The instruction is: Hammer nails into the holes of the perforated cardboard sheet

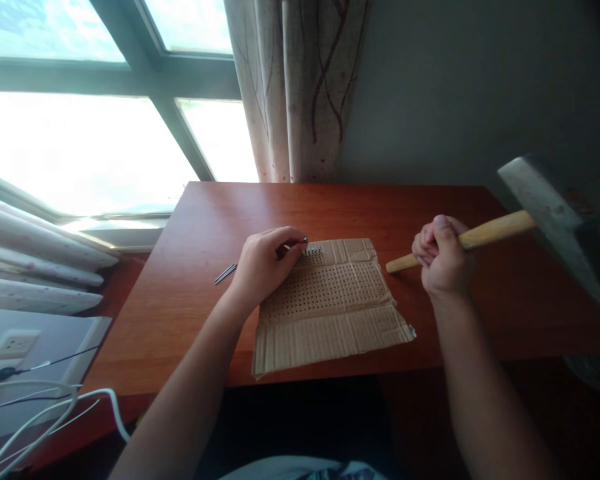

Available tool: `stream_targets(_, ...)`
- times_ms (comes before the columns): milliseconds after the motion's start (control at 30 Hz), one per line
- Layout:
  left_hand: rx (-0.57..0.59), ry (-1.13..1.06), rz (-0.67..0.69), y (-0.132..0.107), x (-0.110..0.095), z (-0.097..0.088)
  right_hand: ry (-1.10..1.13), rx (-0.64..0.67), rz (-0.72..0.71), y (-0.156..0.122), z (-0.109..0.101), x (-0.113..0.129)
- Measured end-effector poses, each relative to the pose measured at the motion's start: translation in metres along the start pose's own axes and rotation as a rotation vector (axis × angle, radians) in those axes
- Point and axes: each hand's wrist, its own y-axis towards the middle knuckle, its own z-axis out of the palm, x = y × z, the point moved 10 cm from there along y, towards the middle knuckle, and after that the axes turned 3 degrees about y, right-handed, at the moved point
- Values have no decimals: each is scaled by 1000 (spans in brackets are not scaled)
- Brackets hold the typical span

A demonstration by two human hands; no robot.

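Observation:
A piece of brown cardboard [330, 307] full of small holes lies on the reddish wooden table [480, 287]. My left hand [263, 267] rests at its upper left corner, fingers pinched on a small dark nail [304, 241] above a few nails standing in the cardboard. My right hand [443, 257] is closed round the wooden handle of a hammer [545, 213]; its grey metal head is raised to the right, off the table. Two loose nails [225, 273] lie on the table just left of my left hand.
A window [80, 133] fills the left side, with a patterned curtain [300, 87] behind the table's far edge. White cables [55, 407] and a wall socket [10, 347] sit at lower left. A grey wall stands behind the table.

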Motion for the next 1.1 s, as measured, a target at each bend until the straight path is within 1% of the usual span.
stream_targets(400, -12, -33, -5, 0, 4, 2, 9, -9, 12, 1, 1, -1)
stream_targets(600, -2, -39, -19, -1, 6, 2, -8, 11, 6, 2, 3, -2)
stream_targets(1100, 0, -9, 13, 0, 2, 2, -49, 0, 16, 0, 4, -1)
